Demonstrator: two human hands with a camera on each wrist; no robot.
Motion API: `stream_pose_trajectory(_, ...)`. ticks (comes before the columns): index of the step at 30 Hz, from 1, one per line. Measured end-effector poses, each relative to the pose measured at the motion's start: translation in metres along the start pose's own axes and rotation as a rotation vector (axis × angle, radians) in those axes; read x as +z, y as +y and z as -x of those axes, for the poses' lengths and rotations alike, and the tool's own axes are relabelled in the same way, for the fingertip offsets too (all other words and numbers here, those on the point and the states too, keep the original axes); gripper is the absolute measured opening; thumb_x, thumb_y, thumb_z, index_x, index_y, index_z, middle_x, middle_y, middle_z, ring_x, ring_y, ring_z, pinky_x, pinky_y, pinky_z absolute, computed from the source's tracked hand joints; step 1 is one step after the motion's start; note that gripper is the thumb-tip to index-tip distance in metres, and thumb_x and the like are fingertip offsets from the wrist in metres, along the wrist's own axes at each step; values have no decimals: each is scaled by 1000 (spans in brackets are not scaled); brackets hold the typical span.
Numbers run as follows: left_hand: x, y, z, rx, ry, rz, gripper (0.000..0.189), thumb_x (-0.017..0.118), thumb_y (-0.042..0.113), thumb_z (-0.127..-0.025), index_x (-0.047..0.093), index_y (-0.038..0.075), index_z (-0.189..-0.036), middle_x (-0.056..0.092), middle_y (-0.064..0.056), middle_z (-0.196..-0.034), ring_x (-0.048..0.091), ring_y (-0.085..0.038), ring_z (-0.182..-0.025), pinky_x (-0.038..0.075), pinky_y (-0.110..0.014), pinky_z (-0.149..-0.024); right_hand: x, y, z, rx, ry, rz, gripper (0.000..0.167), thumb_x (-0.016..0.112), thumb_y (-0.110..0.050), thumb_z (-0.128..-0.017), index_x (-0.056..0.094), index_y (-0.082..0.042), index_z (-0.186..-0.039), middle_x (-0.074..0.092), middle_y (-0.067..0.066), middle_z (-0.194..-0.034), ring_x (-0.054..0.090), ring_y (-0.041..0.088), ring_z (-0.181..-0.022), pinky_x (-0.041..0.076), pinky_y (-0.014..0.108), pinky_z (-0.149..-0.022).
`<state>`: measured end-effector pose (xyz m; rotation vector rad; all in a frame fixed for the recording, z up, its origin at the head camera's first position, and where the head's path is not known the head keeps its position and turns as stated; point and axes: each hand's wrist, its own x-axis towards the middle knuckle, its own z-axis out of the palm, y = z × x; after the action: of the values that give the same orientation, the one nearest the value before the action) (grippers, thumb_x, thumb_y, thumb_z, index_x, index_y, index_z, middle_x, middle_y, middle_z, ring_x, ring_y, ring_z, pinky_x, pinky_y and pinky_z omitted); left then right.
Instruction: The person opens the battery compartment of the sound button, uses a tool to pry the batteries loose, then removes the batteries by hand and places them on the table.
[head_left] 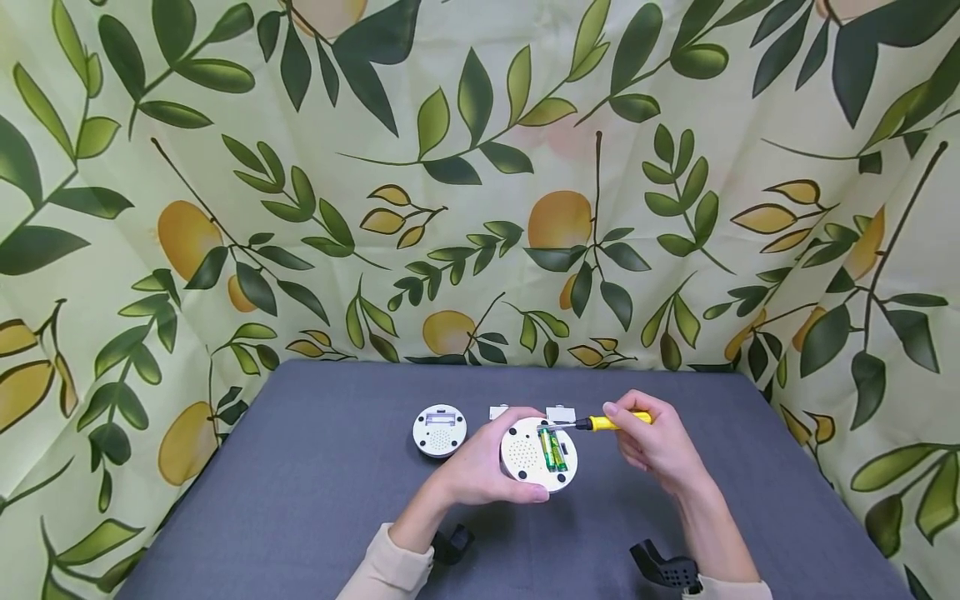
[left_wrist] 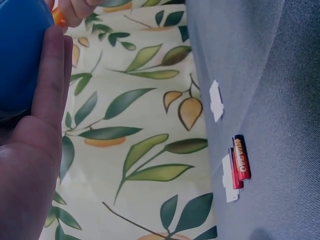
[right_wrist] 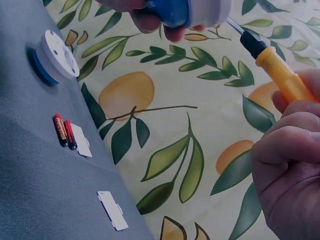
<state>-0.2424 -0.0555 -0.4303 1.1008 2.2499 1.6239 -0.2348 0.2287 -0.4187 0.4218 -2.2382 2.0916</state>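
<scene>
My left hand (head_left: 480,467) grips a round white device (head_left: 523,454) by its edge, with the perforated underside turned up. Its blue body (left_wrist: 22,55) fills the left side of the left wrist view. Two green batteries (head_left: 553,450) lie side by side in the device's uncovered compartment. In my right hand (head_left: 660,437) is a screwdriver with a yellow handle (head_left: 603,423), pinched between thumb and fingers. Its metal shaft points left, and the tip overlaps the upper end of the batteries in the head view. The right wrist view shows the screwdriver (right_wrist: 280,75) slanting toward the device.
A second round white device (head_left: 439,431) with a vacant battery slot lies left on the grey table (head_left: 300,500). Two white battery covers (right_wrist: 114,211) lie behind my hands, with two red-and-black batteries (left_wrist: 241,157) beside one. Leaf-patterned cloth (head_left: 480,208) walls the table's back and sides.
</scene>
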Motion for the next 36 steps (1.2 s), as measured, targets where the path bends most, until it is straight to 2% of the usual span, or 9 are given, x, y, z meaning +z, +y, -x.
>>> stream_pose_trajectory(6, 0, 0, 0, -2, 8, 0, 85, 91, 24, -70, 47, 16, -143, 62, 7, -114, 59, -12, -103, 48, -30, -91, 3, -2, 1, -49, -7, -73, 12, 58, -7, -103, 60, -3, -92, 45, 5, -58, 41, 20, -43, 40, 27, -39)
stream_pose_trajectory(10, 0, -1, 0, 1, 21, 15, 84, 91, 23, -70, 48, 20, -142, 61, 7, -116, 59, -12, -105, 48, -30, -92, 3, -5, 2, -64, 25, -119, 11, 56, -8, -104, 64, -4, -98, 55, 3, -64, 50, 16, -48, 49, 27, -46)
stream_pose_trajectory(13, -1, -1, 1, -6, 35, 18, 84, 91, 24, -69, 49, 24, -141, 61, 7, -117, 58, -12, -105, 48, -30, -92, 1, -6, 2, -58, 54, -128, 15, 57, -9, -104, 67, 1, -103, 61, 3, -69, 56, 14, -52, 53, 27, -50)
stream_pose_trajectory(16, -2, -1, 1, -12, 47, 11, 84, 91, 25, -69, 48, 24, -141, 60, 6, -117, 58, -12, -105, 48, -30, -92, 0, -6, 3, -45, 83, -129, 18, 57, -9, -104, 69, 4, -106, 63, 4, -71, 58, 15, -54, 54, 27, -52)
stream_pose_trajectory(21, -3, -2, 1, -21, 63, 7, 84, 91, 25, -69, 49, 23, -142, 61, 5, -115, 59, -13, -104, 49, -30, -91, -3, -4, 1, 5, 121, -133, 17, 59, -12, -103, 71, 1, -105, 69, 5, -74, 61, 15, -56, 56, 27, -55)
stream_pose_trajectory(27, -6, -2, 2, -10, 66, 21, 83, 91, 25, -70, 48, 22, -142, 62, 3, -115, 58, -13, -104, 48, -30, -91, -10, 8, 0, 127, 143, -181, 13, 65, -15, -101, 71, -5, -104, 74, 6, -81, 68, 13, -65, 59, 29, -65)
stream_pose_trajectory(31, -6, 0, 2, -8, 67, 20, 84, 91, 25, -70, 48, 21, -142, 62, 3, -113, 59, -13, -103, 48, -30, -90, -17, 17, 1, 192, 138, -149, 21, 66, -15, -100, 68, 1, -112, 75, 9, -87, 71, 16, -71, 60, 32, -71)
stream_pose_trajectory(36, -5, 1, 2, -29, 56, 9, 87, 92, 26, -70, 46, 21, -144, 62, 4, -112, 58, -12, -102, 48, -29, -90, -28, 26, 5, 235, 178, -86, 31, 69, -15, -98, 63, 9, -118, 74, 11, -90, 73, 18, -76, 60, 33, -74)
